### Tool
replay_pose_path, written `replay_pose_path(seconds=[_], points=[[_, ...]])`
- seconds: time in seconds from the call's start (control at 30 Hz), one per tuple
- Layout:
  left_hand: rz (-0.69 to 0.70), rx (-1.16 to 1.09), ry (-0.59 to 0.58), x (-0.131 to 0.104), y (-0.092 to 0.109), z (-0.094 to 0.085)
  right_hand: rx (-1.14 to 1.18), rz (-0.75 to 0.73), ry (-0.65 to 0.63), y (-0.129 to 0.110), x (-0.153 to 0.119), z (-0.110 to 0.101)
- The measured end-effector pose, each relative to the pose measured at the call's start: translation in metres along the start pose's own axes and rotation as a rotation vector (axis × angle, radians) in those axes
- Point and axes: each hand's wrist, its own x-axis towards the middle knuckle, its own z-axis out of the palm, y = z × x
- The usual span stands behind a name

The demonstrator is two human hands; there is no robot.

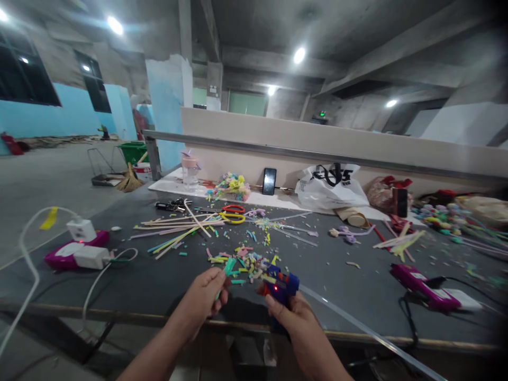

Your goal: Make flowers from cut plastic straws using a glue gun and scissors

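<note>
In my left hand [210, 293], thumb and fingers pinch a green piece of pipe cleaner [228, 269] near the table's front edge. My right hand [292, 313] is wrapped round a blue hot glue gun [284, 286] with a red light on its side. A long clear glue stick [357, 320] runs from the back of the gun toward the lower right. The gun's nose points away, at a heap of short cut pieces [250, 259] in pink, yellow and green. Between the two hands is a small gap, and they do not touch.
Scissors [232, 214] with red and yellow handles lie beyond the heap, beside long pastel stems [174, 230]. A magenta power strip [95, 241] sits left, another power strip [424, 283] right, with cords. A phone [269, 181], bottle [190, 172] and white bag [329, 188] stand along the back.
</note>
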Motion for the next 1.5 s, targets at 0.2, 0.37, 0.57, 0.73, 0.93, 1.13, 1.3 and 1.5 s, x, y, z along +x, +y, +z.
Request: replay_pose_path(seconds=[0.2, 0.37, 0.57, 0.73, 0.93, 1.13, 1.3, 1.5], points=[[0.013, -0.074, 0.000, -0.002, 0.002, 0.001, -0.124, -0.038, -0.042, 0.006, -0.004, 0.003], [0.023, -0.099, -0.008, -0.001, -0.001, 0.000, -0.292, -0.031, -0.051, 0.010, -0.008, 0.001], [0.032, -0.072, -0.013, 0.002, -0.003, -0.001, -0.365, -0.019, -0.051, 0.016, -0.008, 0.000], [0.032, -0.058, -0.014, 0.001, -0.003, 0.000, -0.401, 0.011, -0.026, 0.016, -0.007, 0.001], [0.049, -0.053, -0.008, 0.002, -0.004, 0.000, -0.444, -0.002, -0.037, 0.020, -0.004, 0.000], [0.035, -0.061, -0.011, 0.004, -0.004, 0.000, -0.460, -0.060, -0.053, 0.028, -0.003, -0.001], [0.026, -0.007, 0.003, 0.000, -0.001, 0.000, -0.522, -0.082, -0.002, 0.025, -0.004, 0.000], [0.052, -0.079, 0.002, 0.000, -0.007, -0.002, -0.355, -0.154, -0.074, 0.010, 0.001, -0.005]])
